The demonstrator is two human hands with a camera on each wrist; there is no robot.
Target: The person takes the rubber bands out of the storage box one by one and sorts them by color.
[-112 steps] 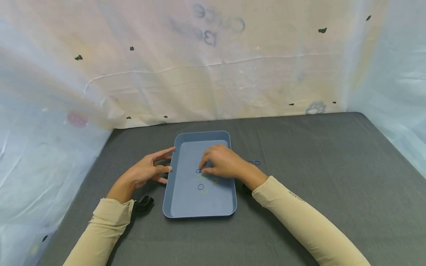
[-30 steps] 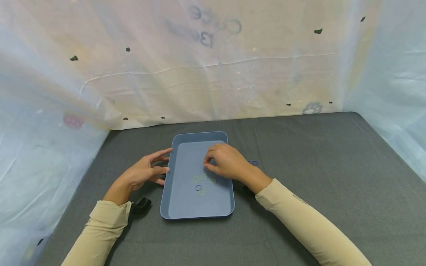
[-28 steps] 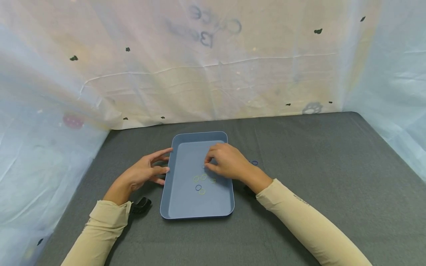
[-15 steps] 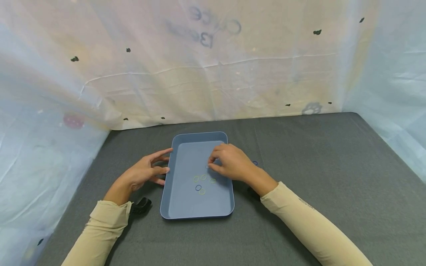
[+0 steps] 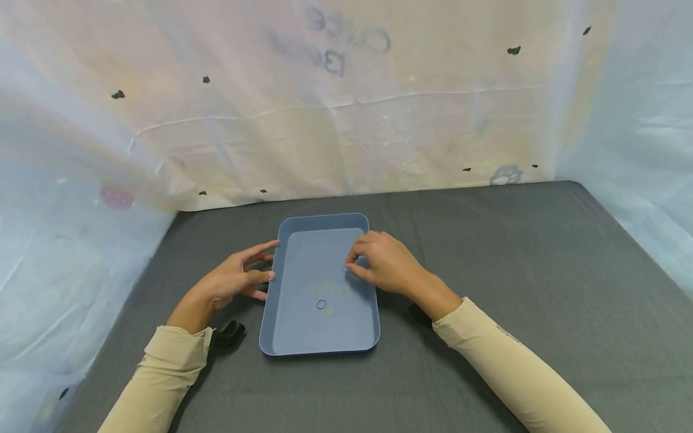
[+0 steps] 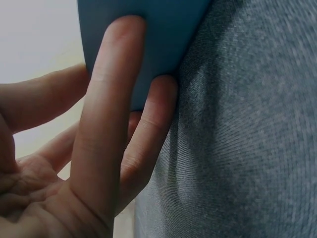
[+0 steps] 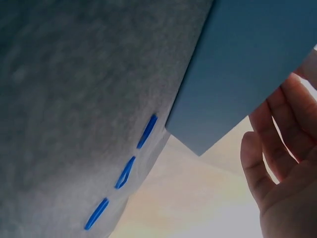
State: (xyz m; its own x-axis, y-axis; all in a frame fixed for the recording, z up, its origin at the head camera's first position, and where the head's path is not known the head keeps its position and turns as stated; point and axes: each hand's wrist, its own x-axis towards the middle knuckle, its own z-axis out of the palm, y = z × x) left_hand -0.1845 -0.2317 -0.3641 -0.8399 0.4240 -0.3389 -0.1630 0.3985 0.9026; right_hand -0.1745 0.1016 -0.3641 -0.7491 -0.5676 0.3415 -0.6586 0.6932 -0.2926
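Note:
Inside the blue-grey tray [image 5: 319,341] lie several thin yellow rubber bands [image 5: 327,316] and one dark blue rubber band [image 5: 322,300]. My right hand [image 5: 387,261] reaches over the tray's right wall, thumb and fingers pinching another blue rubber band [image 5: 344,269] at their tips. My left hand [image 5: 233,279] is spread along the tray's left side. In the left wrist view its fingertips [image 6: 126,32] press on the outer wall [image 6: 163,44]. The right wrist view shows the tray's outer right wall [image 7: 242,64], with the right hand's pinching fingertips hidden behind it.
A dark grey cloth [image 5: 503,288] covers the table under the tray. Beside the tray, three blue rubber bands [image 7: 125,172] lie in a row on the cloth, hidden by the right arm in the head view. Pale plastic sheeting [image 5: 346,144] stands behind the table and at both sides.
My right hand has drawn the pinched blue rubber band rightward and slightly away from the yellow ones, toward the tray's right wall. The left hand has stayed against the tray.

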